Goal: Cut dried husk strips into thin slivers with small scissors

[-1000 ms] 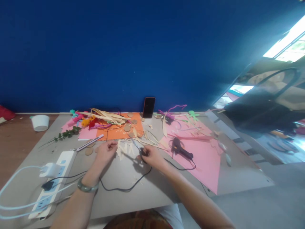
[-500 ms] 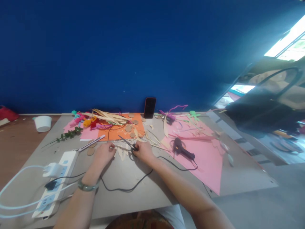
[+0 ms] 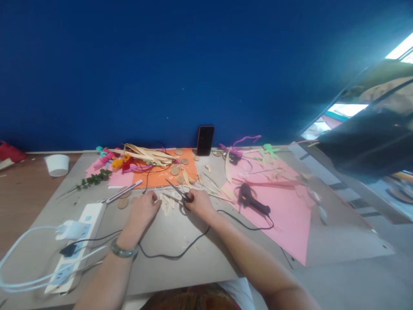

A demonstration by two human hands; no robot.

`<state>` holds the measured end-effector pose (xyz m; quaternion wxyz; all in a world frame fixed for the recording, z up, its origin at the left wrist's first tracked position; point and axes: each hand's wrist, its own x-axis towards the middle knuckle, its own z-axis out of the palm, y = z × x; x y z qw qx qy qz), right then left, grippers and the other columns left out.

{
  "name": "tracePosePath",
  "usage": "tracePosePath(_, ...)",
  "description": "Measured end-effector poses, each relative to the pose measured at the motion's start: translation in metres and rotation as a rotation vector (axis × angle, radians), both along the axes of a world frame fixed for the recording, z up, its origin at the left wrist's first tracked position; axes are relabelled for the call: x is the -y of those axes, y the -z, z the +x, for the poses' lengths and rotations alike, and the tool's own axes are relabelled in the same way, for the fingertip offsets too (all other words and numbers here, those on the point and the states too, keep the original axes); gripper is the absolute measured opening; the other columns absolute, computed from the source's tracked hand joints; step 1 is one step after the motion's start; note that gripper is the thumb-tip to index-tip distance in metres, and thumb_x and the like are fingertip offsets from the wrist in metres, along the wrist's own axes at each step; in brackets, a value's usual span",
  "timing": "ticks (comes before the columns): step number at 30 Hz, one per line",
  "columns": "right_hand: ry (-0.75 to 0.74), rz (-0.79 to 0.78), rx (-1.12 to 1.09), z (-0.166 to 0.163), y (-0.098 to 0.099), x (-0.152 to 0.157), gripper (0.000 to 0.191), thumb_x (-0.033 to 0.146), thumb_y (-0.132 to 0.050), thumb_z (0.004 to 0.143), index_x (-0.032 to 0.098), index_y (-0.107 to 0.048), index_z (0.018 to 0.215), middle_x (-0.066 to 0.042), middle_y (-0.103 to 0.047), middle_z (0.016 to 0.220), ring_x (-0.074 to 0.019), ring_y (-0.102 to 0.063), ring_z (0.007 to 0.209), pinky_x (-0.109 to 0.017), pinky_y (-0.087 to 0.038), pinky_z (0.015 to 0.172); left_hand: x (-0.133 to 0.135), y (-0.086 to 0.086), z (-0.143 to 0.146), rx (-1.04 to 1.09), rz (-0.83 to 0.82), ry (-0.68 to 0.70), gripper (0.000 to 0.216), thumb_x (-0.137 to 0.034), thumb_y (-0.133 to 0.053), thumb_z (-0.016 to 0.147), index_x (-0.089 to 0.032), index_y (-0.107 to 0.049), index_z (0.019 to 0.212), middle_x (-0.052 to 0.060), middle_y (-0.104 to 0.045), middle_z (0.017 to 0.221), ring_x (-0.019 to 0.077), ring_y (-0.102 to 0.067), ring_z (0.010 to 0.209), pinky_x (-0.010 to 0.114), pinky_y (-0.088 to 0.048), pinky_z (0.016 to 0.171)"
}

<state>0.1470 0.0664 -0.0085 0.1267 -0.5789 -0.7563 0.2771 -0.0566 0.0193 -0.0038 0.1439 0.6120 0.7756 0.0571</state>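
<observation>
My right hand (image 3: 199,203) is closed round the black handles of a pair of scissors (image 3: 179,192), whose blades point up and to the left over the grey table (image 3: 167,245). My left hand (image 3: 143,209), with a green bracelet at the wrist, lies curled on the table just left of several pale straw strips (image 3: 167,202); its fingertips touch or pinch the end of one, I cannot tell which. The two hands are about a hand's width apart.
A black glue gun (image 3: 253,200) lies on pink paper (image 3: 287,219) at the right, its cord running under my right arm. Orange paper (image 3: 161,174), wooden discs, dried leaves, pipe cleaners and a phone (image 3: 205,140) sit behind. A power strip (image 3: 77,241) lies at the left, a white cup (image 3: 57,165) beyond.
My right hand has moved left and forward with the scissors, and the blades now point up-left by the straw strips. My left hand has stayed near the strips. The view has shifted slightly.
</observation>
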Motion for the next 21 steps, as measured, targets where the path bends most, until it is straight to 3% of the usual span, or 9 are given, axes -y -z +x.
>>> tracePosePath(9,-0.011,-0.022,-0.023,0.005,0.002,-0.002,0.018,0.021,-0.066,0.064,0.018,-0.050,0.057,0.004,-0.051,0.053,-0.0104,-0.043,0.054,-0.022,-0.025,0.057,0.003,-0.003,-0.006,0.027,0.006,-0.039,0.012,-0.027,-0.052,0.076,-0.022,-0.061,0.082,0.004,-0.068,0.075,0.0229,-0.062,0.074,0.029,-0.035,0.060)
tracePosePath(16,-0.020,-0.017,-0.052,0.005,0.003,-0.002,0.019,0.020,-0.065,0.063,0.018,-0.048,0.056,0.004,-0.051,0.053,-0.0101,-0.043,0.054,-0.022,-0.025,0.057,0.008,0.003,0.014,0.135,-0.014,0.058,0.021,-0.042,-0.057,0.073,-0.022,-0.056,0.078,0.002,-0.063,0.065,0.0213,-0.060,0.067,0.028,-0.030,0.054)
tracePosePath(21,-0.020,-0.016,-0.041,0.005,0.002,-0.002,0.018,0.019,-0.065,0.063,0.018,-0.048,0.056,0.005,-0.050,0.052,-0.0100,-0.043,0.053,-0.022,-0.026,0.057,0.008,0.005,0.016,0.133,-0.044,0.059,0.019,-0.039,-0.057,0.074,-0.021,-0.056,0.079,0.003,-0.064,0.067,0.0215,-0.060,0.070,0.028,-0.030,0.055)
